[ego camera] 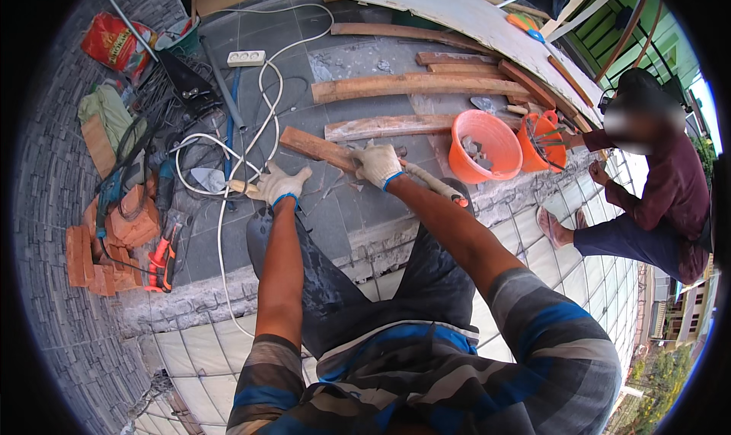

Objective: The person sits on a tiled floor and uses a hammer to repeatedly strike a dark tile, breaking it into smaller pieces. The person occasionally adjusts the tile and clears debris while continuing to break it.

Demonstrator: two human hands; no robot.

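My right hand [378, 164], in a white knit glove with a blue cuff, grips the near end of a short wooden block [314, 148] lying on the grey tiles. Just right of it is a hammer-like tool [429, 179] with a wrapped handle, partly behind my forearm. My left hand [282, 186], gloved the same way, has its thumb and fingers spread over the floor. Beside it lies a pointed trowel [210, 179], its wooden handle reaching the hand; whether they touch I cannot tell. A white cable [221, 229] runs past on the left.
Wooden beams [411, 85] lie ahead. Orange buckets, one holding rubble [485, 146] and another tools [539, 144], stand right, near a crouching person [657, 189]. Left are a power strip [246, 58], a handsaw [185, 81], power tools [108, 198] and bricks [134, 215]. Rebar mesh [194, 343] spans below me.
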